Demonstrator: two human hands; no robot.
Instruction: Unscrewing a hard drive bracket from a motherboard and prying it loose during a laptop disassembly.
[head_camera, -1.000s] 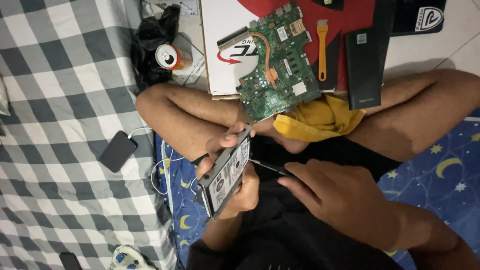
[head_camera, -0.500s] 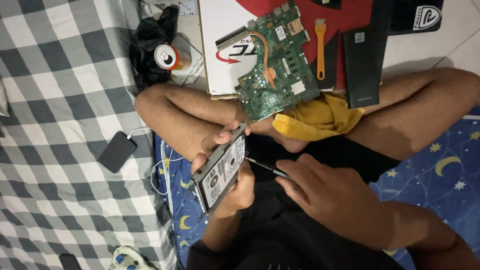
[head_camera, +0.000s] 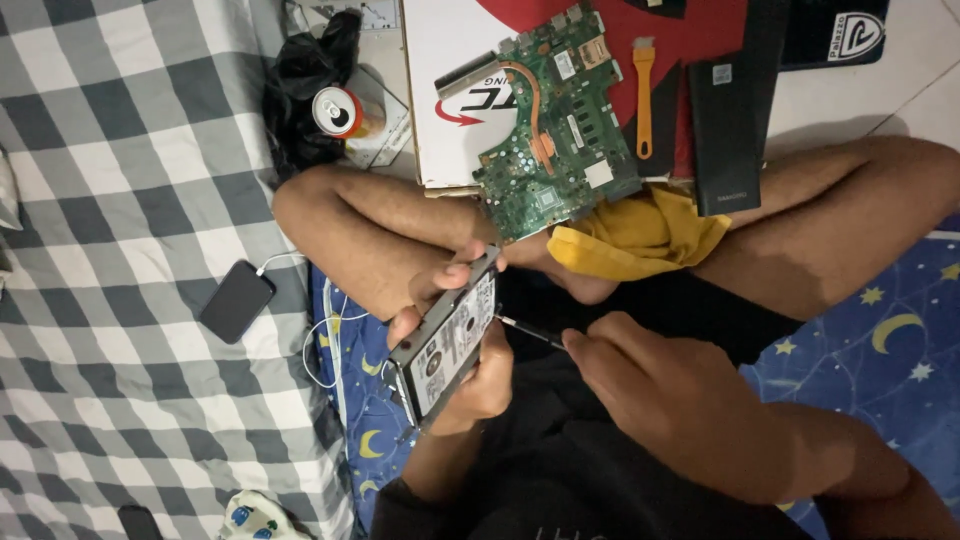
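Note:
My left hand (head_camera: 462, 345) grips a small silver hard drive (head_camera: 448, 338) in its metal caddy, tilted on edge above my crossed legs, label side facing me. My right hand (head_camera: 650, 385) holds a thin screwdriver (head_camera: 528, 332) whose tip touches the drive's right edge. A green laptop motherboard (head_camera: 560, 125) with a copper heat pipe lies just beyond my shins, partly on a white and red box (head_camera: 450, 90).
A yellow cloth (head_camera: 640, 240) sits by my feet. An orange-handled brush (head_camera: 644, 95), a black battery bar (head_camera: 728, 135), a drink can (head_camera: 338, 110) and black bag lie further out. A dark phone (head_camera: 237, 301) on a cable rests on the checked sheet at left.
The view has shifted slightly. The drive has tilted and moved a little right in my left hand; the screwdriver tip stays at its edge.

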